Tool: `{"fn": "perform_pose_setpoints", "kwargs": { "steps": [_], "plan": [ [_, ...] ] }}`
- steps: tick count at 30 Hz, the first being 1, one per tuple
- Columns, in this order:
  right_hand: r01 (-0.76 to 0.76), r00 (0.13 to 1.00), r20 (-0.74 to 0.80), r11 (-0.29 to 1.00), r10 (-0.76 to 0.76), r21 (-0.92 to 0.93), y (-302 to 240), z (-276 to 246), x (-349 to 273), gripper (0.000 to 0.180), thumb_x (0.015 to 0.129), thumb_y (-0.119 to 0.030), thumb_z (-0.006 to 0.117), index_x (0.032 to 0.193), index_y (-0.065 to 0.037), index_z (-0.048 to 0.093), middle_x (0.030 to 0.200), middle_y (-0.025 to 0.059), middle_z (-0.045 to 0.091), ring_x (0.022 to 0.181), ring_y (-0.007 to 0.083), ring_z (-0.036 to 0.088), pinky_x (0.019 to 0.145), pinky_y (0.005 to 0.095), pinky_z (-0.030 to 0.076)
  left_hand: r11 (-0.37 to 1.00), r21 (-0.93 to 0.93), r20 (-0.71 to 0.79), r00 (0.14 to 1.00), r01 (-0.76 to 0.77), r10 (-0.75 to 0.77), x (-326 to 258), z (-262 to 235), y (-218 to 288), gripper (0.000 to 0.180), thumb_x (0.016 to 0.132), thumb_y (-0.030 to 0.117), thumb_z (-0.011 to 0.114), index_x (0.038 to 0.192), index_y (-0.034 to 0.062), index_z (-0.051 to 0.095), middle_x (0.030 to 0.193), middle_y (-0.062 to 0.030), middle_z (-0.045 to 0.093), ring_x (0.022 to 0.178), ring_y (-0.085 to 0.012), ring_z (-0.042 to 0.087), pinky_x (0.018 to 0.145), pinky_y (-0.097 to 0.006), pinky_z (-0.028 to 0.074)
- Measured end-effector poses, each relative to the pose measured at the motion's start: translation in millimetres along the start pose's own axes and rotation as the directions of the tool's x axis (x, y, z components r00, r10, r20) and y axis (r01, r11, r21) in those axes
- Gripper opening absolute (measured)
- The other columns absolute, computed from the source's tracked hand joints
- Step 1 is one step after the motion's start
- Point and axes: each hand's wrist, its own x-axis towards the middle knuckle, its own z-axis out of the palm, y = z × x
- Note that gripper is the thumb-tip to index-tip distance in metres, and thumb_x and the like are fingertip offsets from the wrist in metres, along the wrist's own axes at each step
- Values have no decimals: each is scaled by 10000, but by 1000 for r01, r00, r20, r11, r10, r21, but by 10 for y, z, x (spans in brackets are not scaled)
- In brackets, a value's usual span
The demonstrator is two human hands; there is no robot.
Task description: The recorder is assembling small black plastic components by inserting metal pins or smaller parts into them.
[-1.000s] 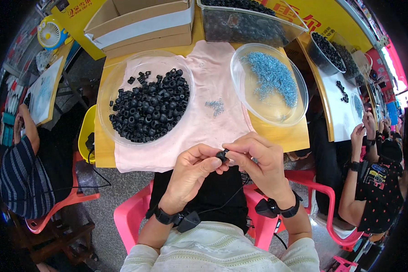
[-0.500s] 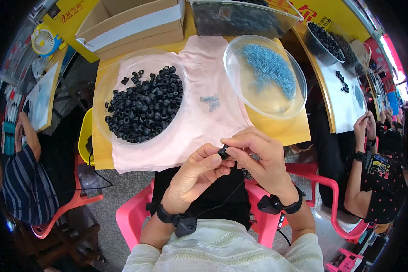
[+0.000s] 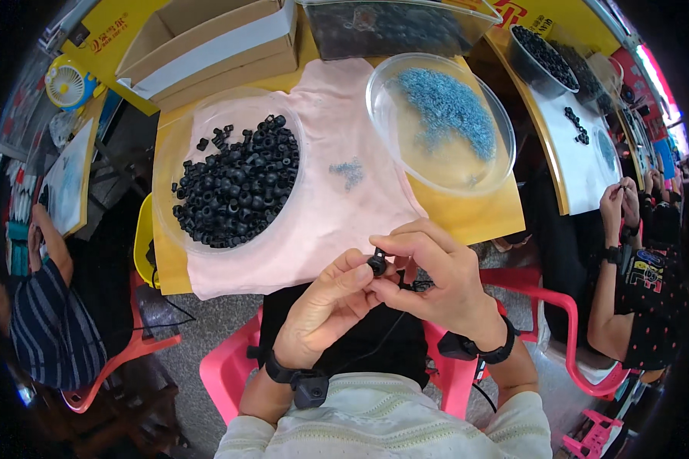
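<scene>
My left hand (image 3: 335, 300) has its thumb and fingers closed on a small black plastic piece (image 3: 377, 264) with the look of a cord lock. My right hand (image 3: 435, 269) grips the same piece, its index fingertip at the top and its thumb lower down. Both hands are over my lap, just off the table's front edge. Ahead to the left, a round clear tray (image 3: 159, 222) holds a heap of black plastic parts (image 3: 237, 183). To the right, another clear tray (image 3: 491, 183) holds tiny bluish, spring-like pieces (image 3: 448, 107). A few such pieces (image 3: 349, 173) lie on the pink cloth (image 3: 337, 115).
At the back stand a cardboard box (image 3: 207, 57) and a clear bin (image 3: 390, 34) of dark parts. A yellow bin (image 3: 142, 245) is beside the table's left edge. People sit at tables on both sides, one in a striped top (image 3: 57, 325).
My right fingers have shifted on the black piece, the index fingertip now on top and the thumb lower. The piece appears turned more upright. The whole view has moved slightly.
</scene>
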Motion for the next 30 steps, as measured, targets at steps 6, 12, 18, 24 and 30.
{"fn": "perform_pose_setpoints", "kwargs": {
  "steps": [6,12,18,24,30],
  "plan": [
    [28,1000,8,997,-28,-68,55,-18,-8,372,713,-31,767,1058,-22,629,866,77,590,670,167,606,580,273,514,994,106,1,999,-40,40,0,97,8,88,976,115,583,1034,60,618,1094,-95,667,1067,-172,621,986,-347,470],
    [52,999,18,997,-51,-57,11,-33,33,360,706,-21,757,1043,-11,631,848,83,584,671,172,610,582,285,517,976,177,-5,991,-131,134,-37,89,-11,96,974,79,572,1045,32,616,1073,-125,671,1032,-200,648,957,-356,506],
    [140,986,-65,976,-153,-165,99,38,-88,397,692,-5,761,1069,-6,639,904,92,614,671,157,606,585,267,519,971,171,-60,982,-165,177,-22,8,-112,98,947,40,604,1043,28,618,1067,-121,674,1023,-205,655,934,-337,522],
    [-22,988,-152,998,12,-65,77,119,-109,425,653,21,776,1062,-7,664,953,88,655,755,159,625,602,251,521,928,266,-40,959,-260,280,30,108,-56,171,957,64,600,1123,21,594,1067,-114,670,993,-191,657,901,-319,528],
    [171,967,-160,972,-198,-163,83,9,130,386,628,-36,797,994,-23,673,991,85,680,764,229,624,640,284,526,911,305,53,960,-277,275,27,189,73,199,1006,135,542,1147,1,585,1132,-176,661,1064,-232,657,920,-377,538]
  ]
}}
